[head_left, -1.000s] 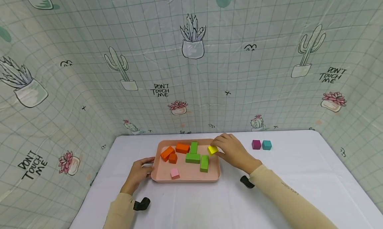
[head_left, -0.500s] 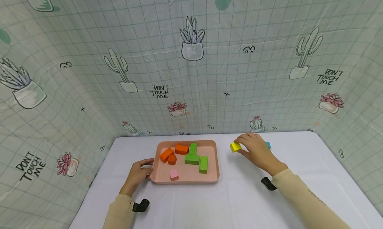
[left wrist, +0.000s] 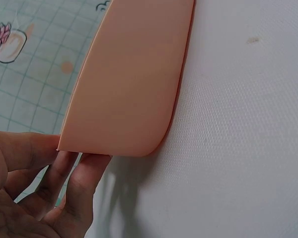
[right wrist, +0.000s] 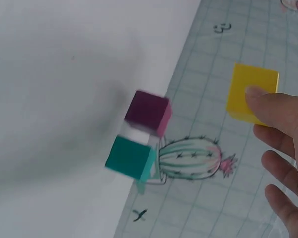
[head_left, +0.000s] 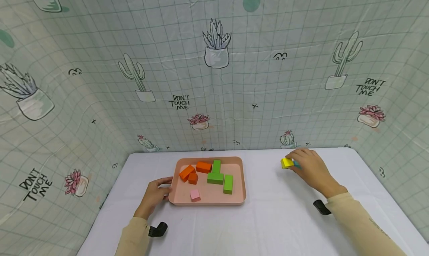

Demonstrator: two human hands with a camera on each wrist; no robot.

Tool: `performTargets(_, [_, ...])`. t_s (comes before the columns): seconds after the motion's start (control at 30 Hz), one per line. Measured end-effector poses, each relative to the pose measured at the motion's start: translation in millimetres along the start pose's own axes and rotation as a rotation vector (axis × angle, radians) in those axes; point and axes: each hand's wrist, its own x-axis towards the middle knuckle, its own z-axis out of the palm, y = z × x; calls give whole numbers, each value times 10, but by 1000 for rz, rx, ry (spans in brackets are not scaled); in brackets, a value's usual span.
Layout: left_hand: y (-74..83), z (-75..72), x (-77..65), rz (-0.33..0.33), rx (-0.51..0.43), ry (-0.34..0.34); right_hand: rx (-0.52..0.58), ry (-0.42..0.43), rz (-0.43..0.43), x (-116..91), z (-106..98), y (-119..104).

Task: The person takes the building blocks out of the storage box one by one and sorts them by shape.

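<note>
My right hand (head_left: 312,170) pinches a yellow cube (head_left: 286,163) between thumb and fingers, held above the table to the right of the tray. Beyond it stand a purple cube (right wrist: 146,110) and a teal cube (right wrist: 130,157), side by side in the right wrist view. From the head, the yellow cube and my hand hide the purple one and most of the teal one. My left hand (head_left: 154,194) grips the left end of the pink tray (head_left: 211,200), fingertips at its rim. Inside lie orange blocks (head_left: 203,167), green blocks (head_left: 215,178) and a pink cube (head_left: 195,195).
The white table (head_left: 268,226) runs back to a patterned cloth backdrop (head_left: 241,81), which also rises along both sides. A black wrist mount (head_left: 322,207) sticks out from the right sleeve, another black mount (head_left: 158,229) from the left sleeve.
My right hand has carried the yellow cube from over the tray's right end out to the right, in front of the purple and teal cubes. My left hand has stayed at the tray.
</note>
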Motion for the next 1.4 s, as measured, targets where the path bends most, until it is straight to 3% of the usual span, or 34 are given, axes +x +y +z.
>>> performTargets(0.43, [-35,4,33,-8,27,9,-22,26,88,-219,-86,440])
performTargets(0.77, [-33,-1,46,-8,33,6,-31,-34,168,-354,-28,699])
performTargets(1.4, [-29,-1,25,-19,35,7,3,-203,275,-406,220,903])
